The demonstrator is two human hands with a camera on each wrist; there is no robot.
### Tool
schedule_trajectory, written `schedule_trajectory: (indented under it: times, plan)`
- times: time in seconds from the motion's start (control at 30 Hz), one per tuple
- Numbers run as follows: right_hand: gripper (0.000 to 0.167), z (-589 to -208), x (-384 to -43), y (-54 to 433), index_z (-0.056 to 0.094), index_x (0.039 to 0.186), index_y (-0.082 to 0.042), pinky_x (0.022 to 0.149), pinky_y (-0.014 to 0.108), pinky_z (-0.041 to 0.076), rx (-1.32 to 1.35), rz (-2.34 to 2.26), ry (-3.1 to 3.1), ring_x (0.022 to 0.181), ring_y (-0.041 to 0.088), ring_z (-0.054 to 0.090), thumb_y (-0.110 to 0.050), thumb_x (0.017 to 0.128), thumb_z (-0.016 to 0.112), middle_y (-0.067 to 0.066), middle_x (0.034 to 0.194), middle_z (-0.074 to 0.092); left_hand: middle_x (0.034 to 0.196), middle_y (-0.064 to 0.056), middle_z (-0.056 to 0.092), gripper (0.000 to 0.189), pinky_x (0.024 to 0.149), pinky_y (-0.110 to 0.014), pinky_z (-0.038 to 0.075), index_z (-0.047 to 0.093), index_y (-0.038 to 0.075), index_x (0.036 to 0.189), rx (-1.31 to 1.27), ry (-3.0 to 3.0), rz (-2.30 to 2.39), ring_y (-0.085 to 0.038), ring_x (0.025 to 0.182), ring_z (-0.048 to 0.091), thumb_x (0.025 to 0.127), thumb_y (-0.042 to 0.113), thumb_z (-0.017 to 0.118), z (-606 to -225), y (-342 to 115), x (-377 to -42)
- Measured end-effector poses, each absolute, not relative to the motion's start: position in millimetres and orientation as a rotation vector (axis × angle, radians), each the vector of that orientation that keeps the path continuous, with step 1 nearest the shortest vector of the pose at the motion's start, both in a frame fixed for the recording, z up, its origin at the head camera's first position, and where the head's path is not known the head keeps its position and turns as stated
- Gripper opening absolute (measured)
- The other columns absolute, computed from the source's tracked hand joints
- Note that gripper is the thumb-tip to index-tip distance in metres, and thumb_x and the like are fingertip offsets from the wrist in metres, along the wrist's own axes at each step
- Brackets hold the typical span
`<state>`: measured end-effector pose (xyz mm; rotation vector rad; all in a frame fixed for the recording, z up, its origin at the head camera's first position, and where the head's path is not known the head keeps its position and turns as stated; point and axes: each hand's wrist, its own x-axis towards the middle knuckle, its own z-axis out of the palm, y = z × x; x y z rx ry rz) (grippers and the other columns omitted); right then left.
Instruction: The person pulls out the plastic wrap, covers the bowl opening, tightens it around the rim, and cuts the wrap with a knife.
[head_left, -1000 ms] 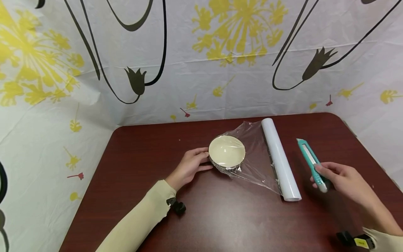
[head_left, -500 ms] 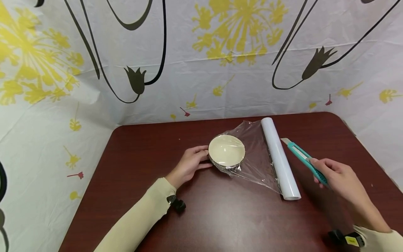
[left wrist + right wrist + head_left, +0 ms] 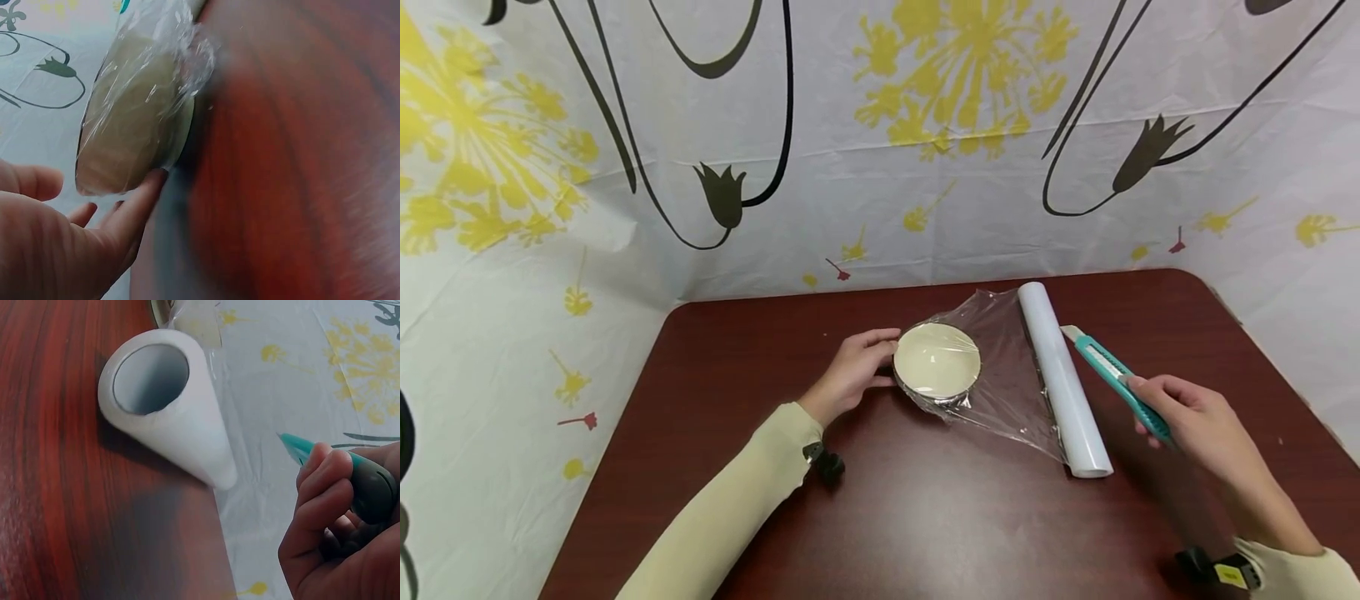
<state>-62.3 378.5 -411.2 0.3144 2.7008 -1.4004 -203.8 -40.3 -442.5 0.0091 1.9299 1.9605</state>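
Note:
A cream-coloured bowl stands on the table with clear plastic wrap stretched over it. The wrap runs rightward to a white roll, still joined to it. My left hand touches the bowl's left side; the left wrist view has its fingers fairly straight and a fingertip against the bowl's lower wall. To the right of the roll, my right hand grips a teal utility knife, blade out and pointing at the roll. In the right wrist view, curled fingers wrap the knife's handle.
The dark red-brown table has rounded far corners. A white sheet with yellow and dark flower prints hangs behind it and at both sides. The roll's open end faces the right wrist camera.
My right hand has moved left, and the utility knife has swung from pointing away to pointing left, its tip now near the roll. My left hand stays at the bowl.

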Motion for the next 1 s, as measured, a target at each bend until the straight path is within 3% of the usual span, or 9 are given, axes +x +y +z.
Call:
schedule_trajectory:
  times: [0.23,0.5,0.77,1.0]
  plan:
    - [0.041,-404,-63,371,0.07,0.109,-0.012,0.054,0.036,0.052,0.28,-1.473,2.675,0.066,0.02,0.066,-0.05,0.115,0.055,0.004,0.081,0.072,0.144,-0.016,0.069,0.044,0.095,-0.044,0.064,0.064,0.0,0.152,0.045,2.081,1.814,-0.025,0.121,0.068,0.11,0.015,0.065,-430,-31,-228]
    - [0.035,-398,-71,365,0.069,0.129,-0.01,0.062,0.033,0.062,0.167,-1.629,2.619,0.07,0.021,0.071,-0.04,0.116,0.058,0.008,0.084,0.074,0.147,-0.013,0.068,0.042,0.113,-0.046,0.053,0.069,0.002,0.148,0.261,2.337,1.498,-0.03,0.138,0.062,0.11,0.02,0.067,-401,-13,-254]
    - [0.033,-390,-85,356,0.062,0.124,-0.002,0.067,0.035,0.064,0.099,-1.672,2.554,0.084,0.018,0.077,-0.034,0.118,0.056,0.005,0.097,0.079,0.152,-0.014,0.065,0.042,0.112,-0.036,0.051,0.07,0.001,0.147,0.522,2.482,1.23,-0.029,0.141,0.059,0.109,0.02,0.067,-380,24,-276]
    - [0.03,-382,-109,348,0.063,0.124,-0.001,0.062,0.03,0.059,0.073,-1.497,2.701,0.073,0.014,0.066,-0.028,0.113,0.06,0.001,0.092,0.067,0.151,-0.011,0.067,0.041,0.112,-0.034,0.05,0.071,0.004,0.146,0.668,2.555,1.007,-0.028,0.139,0.061,0.11,0.023,0.065,-362,57,-290]
